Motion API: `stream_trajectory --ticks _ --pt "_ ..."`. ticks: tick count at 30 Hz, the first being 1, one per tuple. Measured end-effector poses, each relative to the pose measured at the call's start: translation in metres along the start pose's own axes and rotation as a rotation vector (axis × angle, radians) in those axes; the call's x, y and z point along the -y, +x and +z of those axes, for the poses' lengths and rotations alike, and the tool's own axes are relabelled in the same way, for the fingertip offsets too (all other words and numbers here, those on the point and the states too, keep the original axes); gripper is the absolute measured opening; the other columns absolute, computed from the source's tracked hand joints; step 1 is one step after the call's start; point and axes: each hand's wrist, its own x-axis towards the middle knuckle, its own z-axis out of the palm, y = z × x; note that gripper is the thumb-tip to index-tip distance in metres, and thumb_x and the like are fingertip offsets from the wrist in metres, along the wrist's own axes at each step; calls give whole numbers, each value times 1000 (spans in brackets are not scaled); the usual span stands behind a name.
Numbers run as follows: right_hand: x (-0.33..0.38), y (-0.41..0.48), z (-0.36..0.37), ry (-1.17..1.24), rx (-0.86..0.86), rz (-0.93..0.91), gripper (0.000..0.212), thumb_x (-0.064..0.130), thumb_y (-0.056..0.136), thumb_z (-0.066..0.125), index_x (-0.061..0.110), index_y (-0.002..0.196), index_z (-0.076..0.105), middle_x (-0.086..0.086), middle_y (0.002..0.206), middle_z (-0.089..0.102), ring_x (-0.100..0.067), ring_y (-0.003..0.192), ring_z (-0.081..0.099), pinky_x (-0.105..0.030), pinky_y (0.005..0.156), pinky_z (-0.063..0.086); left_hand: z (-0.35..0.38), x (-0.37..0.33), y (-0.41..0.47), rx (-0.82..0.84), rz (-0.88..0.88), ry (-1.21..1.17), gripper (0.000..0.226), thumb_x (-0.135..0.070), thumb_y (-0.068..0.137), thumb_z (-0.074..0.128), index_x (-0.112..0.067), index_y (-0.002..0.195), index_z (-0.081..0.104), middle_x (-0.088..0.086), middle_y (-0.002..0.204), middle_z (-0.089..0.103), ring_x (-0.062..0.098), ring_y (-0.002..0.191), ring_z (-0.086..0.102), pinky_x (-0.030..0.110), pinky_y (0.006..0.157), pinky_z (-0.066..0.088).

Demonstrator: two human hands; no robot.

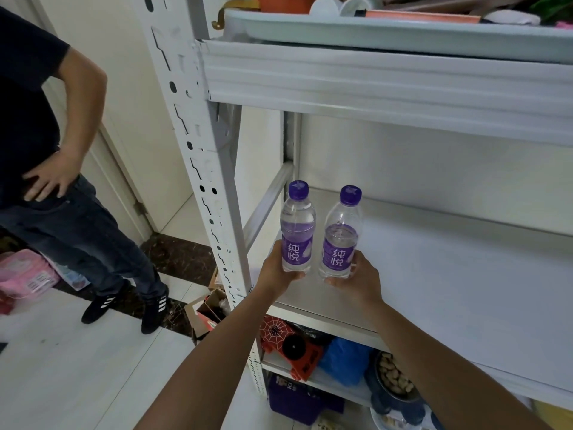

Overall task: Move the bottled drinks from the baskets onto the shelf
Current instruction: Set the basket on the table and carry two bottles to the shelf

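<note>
Two clear water bottles with purple caps and purple labels stand upright at the front left of the white shelf board (449, 274). My left hand (276, 274) grips the base of the left bottle (297, 226). My right hand (359, 279) holds the right bottle (341, 234) near its bottom. The bottles are a small gap apart. Whether their bases touch the board is hidden by my fingers. No basket is in view.
The white slotted upright (214, 193) rises just left of my left hand. An upper shelf beam (372, 79) carries a pale tray of items. Lower shelves hold a red box (294, 349), a blue bag and a bowl of peanuts. A person in dark clothes (46, 169) stands at left.
</note>
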Motion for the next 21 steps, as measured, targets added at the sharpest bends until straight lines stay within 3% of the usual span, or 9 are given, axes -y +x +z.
stream_trajectory --ticks 6,11,13,15,18,21 --pt "3 6 5 -35 -15 7 61 28 64 86 11 113 55 -6 115 65 -24 101 62 -27 83 47 -4 -1 9 14 -37 63 74 -6 75 78 -13 137 38 8 134 55 27 120 54 29 93 42" --pt "1 4 5 -50 2 -46 62 30 65 85 11 116 54 -5 115 64 -24 101 63 -28 83 48 -1 2 6 -7 -69 134 72 -8 77 77 -12 137 37 8 134 54 27 120 53 29 91 40" --pt "-2 -2 2 -92 40 -98 68 39 63 84 15 119 53 -2 117 64 -22 104 63 -31 87 51 2 5 -5 -30 -82 163 75 -7 76 77 -13 138 36 6 132 54 24 120 52 27 89 38" --pt "-11 -11 -4 -185 60 -165 75 52 63 79 19 124 51 -1 120 62 -20 110 59 -37 93 50 3 13 -20 -56 -70 221 83 -20 71 82 -17 139 33 2 133 53 22 122 51 29 94 40" --pt "-27 -36 -15 -474 97 -204 97 74 70 56 12 141 32 -10 141 44 -26 130 42 -42 109 36 4 26 -51 -61 -59 451 98 -52 73 73 -22 148 18 1 146 42 23 134 41 44 108 39" --pt "-38 -65 -18 -598 98 -296 128 97 56 10 7 147 23 -16 150 31 -30 139 29 -44 116 24 5 20 -102 -76 -14 694 94 -54 87 57 -19 154 0 3 160 13 24 147 14 40 118 15"
